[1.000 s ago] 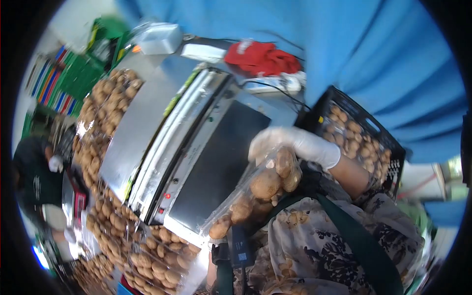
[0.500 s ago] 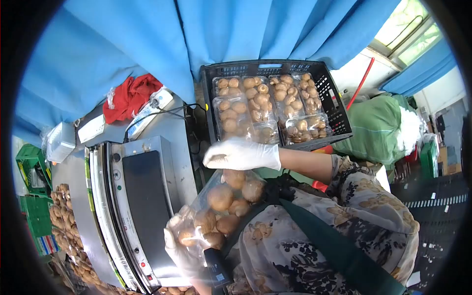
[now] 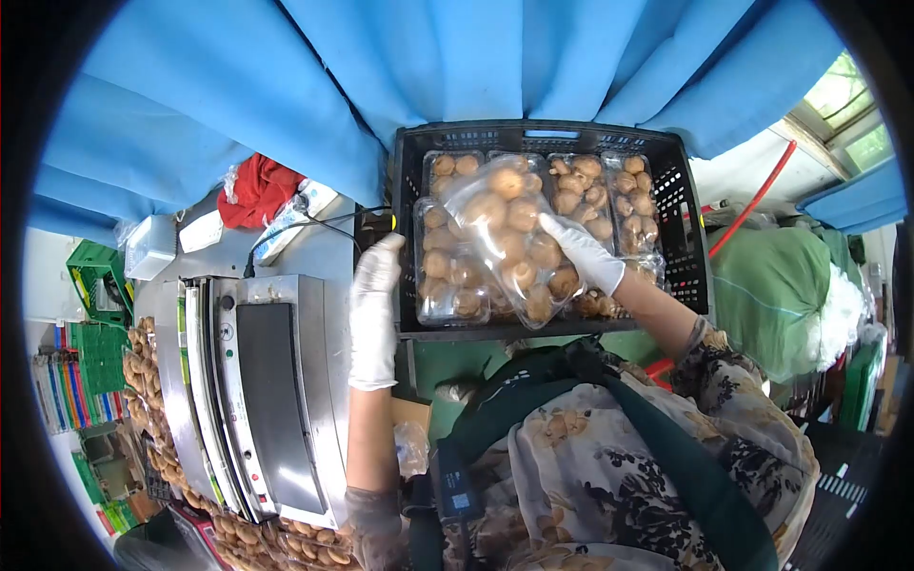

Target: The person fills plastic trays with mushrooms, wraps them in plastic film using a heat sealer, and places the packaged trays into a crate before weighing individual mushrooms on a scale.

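My right hand [image 3: 583, 253], in a white glove, grips the right side of a clear-wrapped pack of brown mushrooms [image 3: 519, 249]. The pack lies tilted over other mushroom packs in a black plastic crate [image 3: 562, 136]. At the crate's left side is my left hand [image 3: 374, 309], also gloved, with its fingers stretched out beside the rim and no pack in it. Rows of wrapped packs [image 3: 631, 200] fill the crate around the tilted one, which partly covers those beneath.
Left of the crate, a wrapping machine [image 3: 271, 390] stands on a metal table, with a red cloth [image 3: 262, 190] behind it. Loose-looking mushrooms [image 3: 143, 381] lie along the far left. A green sack [image 3: 771, 295] and red pole [image 3: 757, 195] are at right; blue curtains hang behind.
The mushroom pack has moved from near my body, in my left hand, up over the crate into my right hand. My left hand has moved up to the crate's left side.
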A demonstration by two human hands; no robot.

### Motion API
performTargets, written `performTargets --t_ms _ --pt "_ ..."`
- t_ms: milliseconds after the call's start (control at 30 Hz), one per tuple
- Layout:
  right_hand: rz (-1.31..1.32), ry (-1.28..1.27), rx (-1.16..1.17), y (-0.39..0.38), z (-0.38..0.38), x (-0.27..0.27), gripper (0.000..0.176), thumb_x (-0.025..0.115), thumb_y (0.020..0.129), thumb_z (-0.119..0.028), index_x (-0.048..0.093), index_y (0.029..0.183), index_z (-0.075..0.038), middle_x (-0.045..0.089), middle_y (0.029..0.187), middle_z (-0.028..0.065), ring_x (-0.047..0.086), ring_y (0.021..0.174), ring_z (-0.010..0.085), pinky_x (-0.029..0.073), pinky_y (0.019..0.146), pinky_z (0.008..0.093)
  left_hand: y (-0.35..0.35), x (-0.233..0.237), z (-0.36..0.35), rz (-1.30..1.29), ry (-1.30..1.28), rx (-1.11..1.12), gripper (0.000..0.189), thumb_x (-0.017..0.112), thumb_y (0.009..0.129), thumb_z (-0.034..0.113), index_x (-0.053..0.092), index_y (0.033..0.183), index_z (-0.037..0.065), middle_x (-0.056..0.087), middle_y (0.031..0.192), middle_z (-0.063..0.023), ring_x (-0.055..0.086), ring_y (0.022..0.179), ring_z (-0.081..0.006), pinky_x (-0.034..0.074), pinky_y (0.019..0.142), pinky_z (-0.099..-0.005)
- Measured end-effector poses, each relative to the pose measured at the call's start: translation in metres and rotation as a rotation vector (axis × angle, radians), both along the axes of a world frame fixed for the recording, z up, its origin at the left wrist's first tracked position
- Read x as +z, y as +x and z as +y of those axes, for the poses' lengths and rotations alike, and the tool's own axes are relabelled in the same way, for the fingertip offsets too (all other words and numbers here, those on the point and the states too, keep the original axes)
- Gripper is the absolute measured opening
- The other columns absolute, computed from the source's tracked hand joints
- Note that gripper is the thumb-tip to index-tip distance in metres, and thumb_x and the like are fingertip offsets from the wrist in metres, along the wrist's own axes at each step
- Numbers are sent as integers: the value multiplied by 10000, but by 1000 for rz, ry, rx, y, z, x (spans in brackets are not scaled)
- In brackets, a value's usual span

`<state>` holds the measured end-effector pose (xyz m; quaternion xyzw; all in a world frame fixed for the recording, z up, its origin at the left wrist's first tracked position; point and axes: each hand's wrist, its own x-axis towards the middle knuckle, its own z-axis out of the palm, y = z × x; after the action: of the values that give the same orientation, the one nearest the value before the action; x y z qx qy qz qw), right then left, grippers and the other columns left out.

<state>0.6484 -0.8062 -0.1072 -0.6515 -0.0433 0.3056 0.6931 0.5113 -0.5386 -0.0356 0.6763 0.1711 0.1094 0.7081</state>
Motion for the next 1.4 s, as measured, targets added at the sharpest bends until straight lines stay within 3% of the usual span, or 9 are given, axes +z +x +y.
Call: performTargets --t_ms 200,400,600,633,700,800,900,1100,1400 --pt "252 39 -289 -14 -1 -79 505 512 960 -414 494 1301 -42 561 1232 53 523 1105 175 433 946 326 9 -73 -42 -67 530 -155 322 643 890 236 600 1152 52 567 1231 -160 554 1135 -259 431 964 -336" --pt "257 18 -381 -33 15 -125 487 508 955 -398 518 1262 -20 617 1087 89 571 965 209 463 863 329 7 -78 -72 -81 1124 -435 509 647 840 294 527 1299 109 464 1344 -218 401 1276 -401 323 1073 -452" --pt "-438 -608 42 -26 -21 -123 493 380 996 -435 593 1163 -23 625 1082 93 560 991 185 430 906 336 -9 -94 -86 -128 1131 -546 445 569 859 365 573 1213 95 498 1281 -175 391 1259 -388 300 1051 -512" --pt "177 -211 -35 -46 -12 -51 442 398 996 -420 610 1091 -45 618 953 63 564 892 160 453 829 311 -14 -86 -86 -130 1115 -565 420 567 856 352 584 1192 101 510 1258 -184 419 1226 -386 306 1046 -505" --pt "408 -60 -10 -64 0 11 371 428 994 -393 553 1112 -64 563 882 -19 514 718 108 465 682 268 -25 -67 -83 -66 1052 -562 406 576 846 343 594 1173 103 520 1218 -218 456 1188 -389 340 1023 -488" --pt "105 -84 144 -44 -45 -33 344 480 983 -307 545 1176 -30 602 1085 86 595 951 184 486 809 296 -42 -80 -78 -231 1082 -283 434 602 825 317 571 1181 71 524 1197 -196 485 1151 -374 408 951 -476" --pt "-782 -502 168 7 -50 -93 292 503 968 -185 534 1189 5 585 1126 99 569 1006 189 458 891 293 -71 -5 -27 -52 834 -341 470 624 847 290 538 1224 24 493 1294 -200 490 1184 -359 399 1001 -401" --pt "-519 -110 424 -52 152 58 223 471 959 -64 563 1139 30 593 1117 113 577 1024 187 443 930 297 -222 125 82 -153 427 220 422 521 962 301 526 1265 7 542 1266 -168 506 1195 -268 378 1034 -370" --pt "-909 264 1105 -234 438 199 165 506 941 -71 624 1028 5 672 929 82 644 933 176 484 836 292 -445 97 301 -346 106 1425 396 503 958 303 491 1248 34 605 1143 -123 607 1005 -199 482 813 -338"
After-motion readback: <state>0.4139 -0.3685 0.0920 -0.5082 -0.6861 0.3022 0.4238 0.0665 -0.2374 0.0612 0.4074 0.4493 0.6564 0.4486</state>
